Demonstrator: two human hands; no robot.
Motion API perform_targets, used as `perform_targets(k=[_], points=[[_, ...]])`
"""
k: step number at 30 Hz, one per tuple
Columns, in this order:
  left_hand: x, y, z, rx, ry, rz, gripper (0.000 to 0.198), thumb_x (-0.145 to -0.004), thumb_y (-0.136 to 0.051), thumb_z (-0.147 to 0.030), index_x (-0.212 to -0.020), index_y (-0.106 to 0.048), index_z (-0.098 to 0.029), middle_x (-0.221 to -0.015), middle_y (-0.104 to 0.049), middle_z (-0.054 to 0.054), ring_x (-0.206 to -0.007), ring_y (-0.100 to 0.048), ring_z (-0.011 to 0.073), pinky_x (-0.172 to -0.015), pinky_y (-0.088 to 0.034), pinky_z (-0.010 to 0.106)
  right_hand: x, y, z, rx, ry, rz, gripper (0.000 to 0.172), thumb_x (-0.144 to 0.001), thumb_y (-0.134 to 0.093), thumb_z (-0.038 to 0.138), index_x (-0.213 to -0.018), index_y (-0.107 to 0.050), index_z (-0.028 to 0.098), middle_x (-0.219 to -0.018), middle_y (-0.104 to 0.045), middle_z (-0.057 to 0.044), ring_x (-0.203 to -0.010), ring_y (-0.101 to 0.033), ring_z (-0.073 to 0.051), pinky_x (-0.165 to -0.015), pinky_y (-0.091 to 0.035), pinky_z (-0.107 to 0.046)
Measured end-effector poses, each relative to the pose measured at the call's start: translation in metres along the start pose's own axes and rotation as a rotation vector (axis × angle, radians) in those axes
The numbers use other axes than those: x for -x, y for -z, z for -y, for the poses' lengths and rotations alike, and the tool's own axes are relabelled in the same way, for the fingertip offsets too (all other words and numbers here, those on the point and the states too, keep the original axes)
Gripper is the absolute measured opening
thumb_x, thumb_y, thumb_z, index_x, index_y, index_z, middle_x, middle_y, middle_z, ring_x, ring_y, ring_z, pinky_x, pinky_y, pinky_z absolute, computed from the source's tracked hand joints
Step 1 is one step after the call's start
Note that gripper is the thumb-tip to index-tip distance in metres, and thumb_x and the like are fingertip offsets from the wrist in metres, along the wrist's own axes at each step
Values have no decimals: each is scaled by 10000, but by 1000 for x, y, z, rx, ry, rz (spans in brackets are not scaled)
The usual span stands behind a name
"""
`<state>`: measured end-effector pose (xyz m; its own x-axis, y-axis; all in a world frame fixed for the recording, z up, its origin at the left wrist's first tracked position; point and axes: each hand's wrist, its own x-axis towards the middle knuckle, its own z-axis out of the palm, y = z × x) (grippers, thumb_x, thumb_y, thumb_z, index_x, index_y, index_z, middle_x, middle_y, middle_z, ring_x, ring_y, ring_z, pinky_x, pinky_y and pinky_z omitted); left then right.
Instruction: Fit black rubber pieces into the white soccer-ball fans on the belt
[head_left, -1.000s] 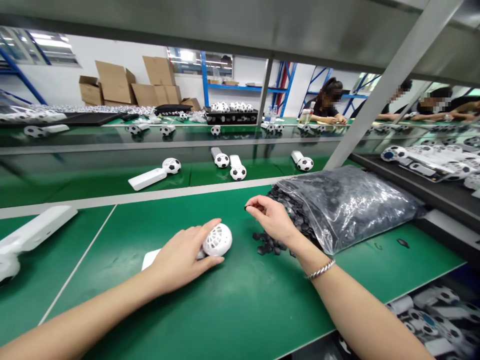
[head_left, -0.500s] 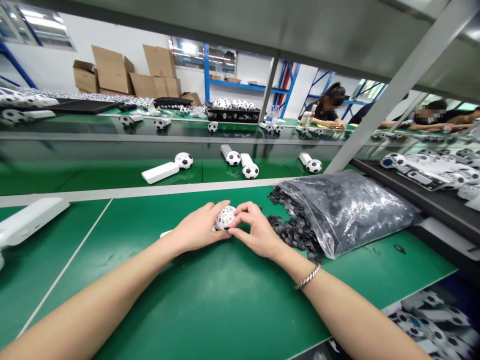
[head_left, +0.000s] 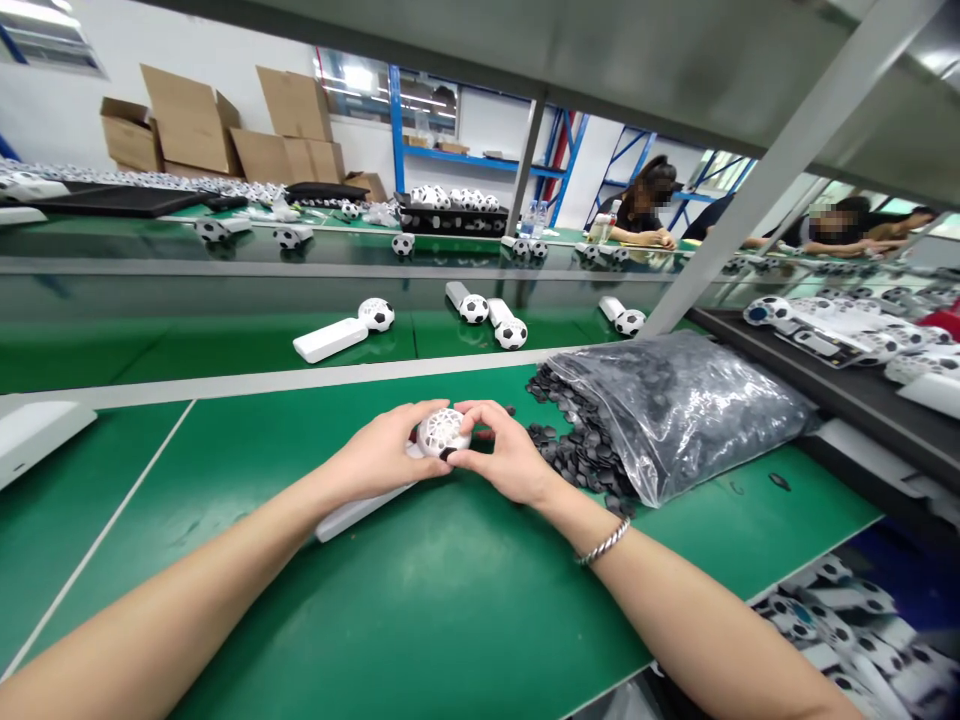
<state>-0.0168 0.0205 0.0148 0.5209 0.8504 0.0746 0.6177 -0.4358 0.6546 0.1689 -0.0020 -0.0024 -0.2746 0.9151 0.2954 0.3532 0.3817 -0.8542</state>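
A white device with an openwork soccer-ball head [head_left: 442, 432] and a long white handle [head_left: 364, 512] is between my hands, above the green work surface [head_left: 420, 620]. My left hand [head_left: 386, 452] is closed around the ball's left side, its thumb along the lower edge. On the right side, my right hand [head_left: 499, 452] presses fingers and thumb against the ball. A black patch shows at the ball's bottom edge by my right thumb. Loose black pieces [head_left: 589, 450] spill from a clear plastic bag [head_left: 697, 410] to the right of my right hand.
Finished-looking soccer-ball devices [head_left: 330, 340] lie on the green belt [head_left: 225, 345] beyond the surface's pale edge. A slanted metal post [head_left: 720, 230] rises at the right, beside a dark rack [head_left: 847, 390] of devices. Another person [head_left: 641, 210] works across the line.
The ball has turned in my hands, and more of its handle shows at lower left. My right fingers have shifted onto the ball's upper right. The whole view has moved slightly.
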Motion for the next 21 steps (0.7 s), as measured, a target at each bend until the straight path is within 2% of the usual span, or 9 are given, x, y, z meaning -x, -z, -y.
perform_targets(k=[7,11,14,17,21], points=[[-1,-3,-1,14,28,-26,632,-619,-655,-407,-1205,-473,-254,-1185,-556,38,-977,-563,245,-822,-451,342,0,-3,1,-1,-59,-14,283,-626,-666,217,-799,-443,202,-1032,-503,-29,-1021,-488,-175,-713,-445,-273],[-1,-4,-2,37,72,2,683,-610,-649,-440,-1228,-427,-254,-1200,-537,45,-939,-578,235,-800,-461,340,-13,15,-10,8,-59,-23,262,-666,-653,297,-837,-486,189,-933,-540,-16,-889,-535,-141,-707,-455,-261],[-1,-4,-4,12,119,28,699,-586,-662,-428,-1203,-400,-230,-1152,-553,58,-895,-586,226,-756,-473,329,-22,40,-27,316,-115,-128,194,-712,-627,304,-844,-569,174,-901,-536,-31,-770,-545,-122,-761,-445,-289],[-1,-2,-6,-77,118,47,585,-586,-650,-366,-1118,-444,-236,-1079,-586,35,-892,-579,230,-725,-465,313,-25,56,-42,664,-164,-72,138,-727,-623,239,-854,-636,185,-868,-561,-51,-753,-555,-145,-757,-437,-296],[-1,6,-5,-293,32,11,518,-637,-547,-242,-1148,-471,-280,-1120,-571,13,-996,-527,254,-796,-414,338,-24,57,-44,766,-152,-19,131,-785,-538,170,-818,-664,190,-820,-593,-69,-785,-569,-179,-763,-420,-299]])
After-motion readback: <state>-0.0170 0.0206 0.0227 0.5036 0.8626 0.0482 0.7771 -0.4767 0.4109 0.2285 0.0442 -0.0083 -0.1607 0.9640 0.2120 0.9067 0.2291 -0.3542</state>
